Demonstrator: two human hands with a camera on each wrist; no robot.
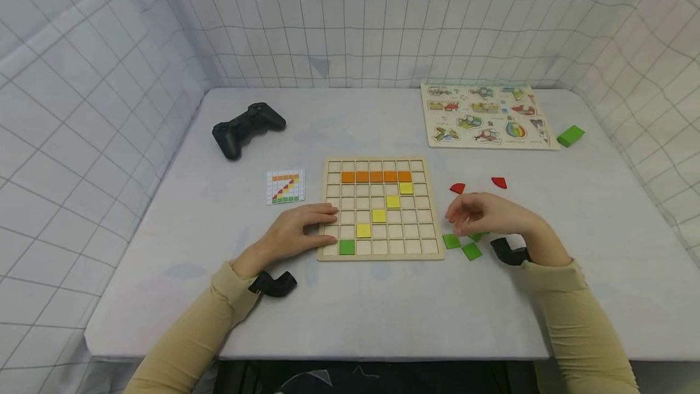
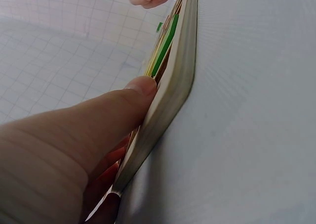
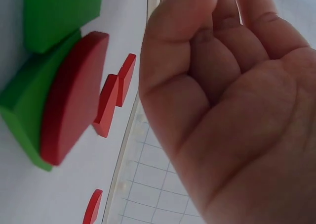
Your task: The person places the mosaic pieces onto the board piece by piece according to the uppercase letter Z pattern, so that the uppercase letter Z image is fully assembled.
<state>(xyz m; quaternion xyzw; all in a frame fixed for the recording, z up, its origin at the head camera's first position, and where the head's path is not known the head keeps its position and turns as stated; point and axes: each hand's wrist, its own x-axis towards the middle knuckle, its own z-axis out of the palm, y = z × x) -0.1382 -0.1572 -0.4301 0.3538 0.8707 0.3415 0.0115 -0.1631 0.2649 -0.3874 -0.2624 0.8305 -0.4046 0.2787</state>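
A wooden grid board (image 1: 380, 258) bears a row of orange squares (image 1: 376, 177), a slanting line of yellow squares (image 1: 378, 216) and a green square (image 1: 347, 247). My left hand (image 1: 298, 231) rests on the board's left edge, fingers and thumb stretched over the rim. In the left wrist view the thumb (image 2: 143, 85) touches the rim near the green square. To the right of the board, my right hand (image 1: 487, 214) hovers over loose green squares (image 1: 471, 252), its fingers loosely curled with nothing held. A red quarter-round piece (image 3: 76, 98) lies on green pieces beside this hand.
Left of the board lies a pattern card (image 1: 285, 187), with a black game controller (image 1: 248, 128) behind it. At the back right are a picture puzzle board (image 1: 487, 117) and a green block (image 1: 571, 136). More red pieces (image 1: 499, 182) lie beyond my right hand.
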